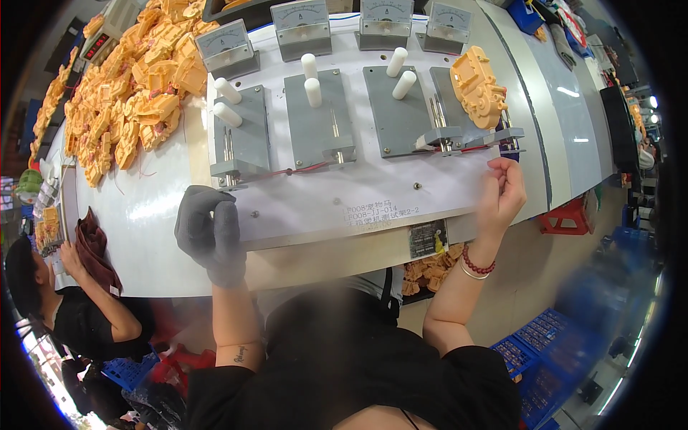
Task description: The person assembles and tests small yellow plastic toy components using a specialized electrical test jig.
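Note:
My left hand [208, 228], in a grey glove, hovers at or rests on the left end of a white test board [308, 204]. Its fingers are curled closed; whatever they may hold is hidden. My right hand [506, 192] is bare, with fingers bent in just below the rightmost grey fixture [446, 84]; its grip is hidden too. On that fixture an orange-yellow plastic housing [478, 86] stands upright above a small metal clamp [507, 136]. Three more grey fixtures, each with two white pegs [313, 93], line the board with no housing on them.
Analog meters [301, 25] stand behind the fixtures. A large heap of orange-yellow housings [136, 93] covers the table's left. A box of similar parts [430, 272] sits below the front edge. At the left, a co-worker [93, 315] handles parts. Red stool [566, 216] and blue crates [534, 337] are at right.

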Demonstrator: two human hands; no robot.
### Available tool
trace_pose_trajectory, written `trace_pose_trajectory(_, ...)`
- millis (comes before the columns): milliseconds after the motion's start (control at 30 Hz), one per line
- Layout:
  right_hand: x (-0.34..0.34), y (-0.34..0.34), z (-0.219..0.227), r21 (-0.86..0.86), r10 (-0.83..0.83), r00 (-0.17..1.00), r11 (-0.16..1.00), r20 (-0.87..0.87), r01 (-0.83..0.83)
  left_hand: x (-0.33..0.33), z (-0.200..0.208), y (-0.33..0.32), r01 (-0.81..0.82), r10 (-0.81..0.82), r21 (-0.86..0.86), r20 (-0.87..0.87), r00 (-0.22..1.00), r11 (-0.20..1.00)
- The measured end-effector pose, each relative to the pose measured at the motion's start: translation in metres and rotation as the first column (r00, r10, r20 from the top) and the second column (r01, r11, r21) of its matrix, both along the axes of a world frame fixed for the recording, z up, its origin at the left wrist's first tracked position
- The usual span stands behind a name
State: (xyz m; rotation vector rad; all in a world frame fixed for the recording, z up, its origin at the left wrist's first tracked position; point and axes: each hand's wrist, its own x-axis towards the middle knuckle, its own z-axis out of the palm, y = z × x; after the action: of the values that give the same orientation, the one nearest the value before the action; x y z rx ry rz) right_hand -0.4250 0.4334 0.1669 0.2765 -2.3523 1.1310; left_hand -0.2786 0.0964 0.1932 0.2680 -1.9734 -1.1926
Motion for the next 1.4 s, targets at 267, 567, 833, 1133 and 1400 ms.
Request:
trace_pose_trajectory(267,-0.001,0.005,-0.002,-0.079,0.061,0.997,0.995,0.039,-0.057,-0.002,-0.002,-0.003,0.014,-0.014,0.009,-0.008,1.000,1.000)
trace_pose_trajectory(567,0.001,0.014,0.006,-0.149,0.215,0.965,0.970,0.148,-0.193,-0.002,-0.003,-0.004,0.016,-0.016,0.021,-0.003,1.000,1.000)
trace_pose_trajectory(833,0.000,0.038,0.000,-0.227,0.360,0.898,0.924,0.253,-0.307,0.002,0.000,0.000,0.022,-0.022,0.055,-0.003,1.000,0.998)
trace_pose_trajectory(1133,-0.002,0.002,0.025,-0.431,0.340,0.940,0.850,0.008,-0.303,-0.047,0.113,0.015,0.298,-0.441,-0.590,-0.111,0.891,0.750)
trace_pose_trajectory(1400,-0.010,-0.026,0.013,-0.397,0.249,0.954,0.869,-0.166,-0.296,-0.256,0.100,0.124,0.282,-0.669,-0.958,0.238,0.704,-0.044)
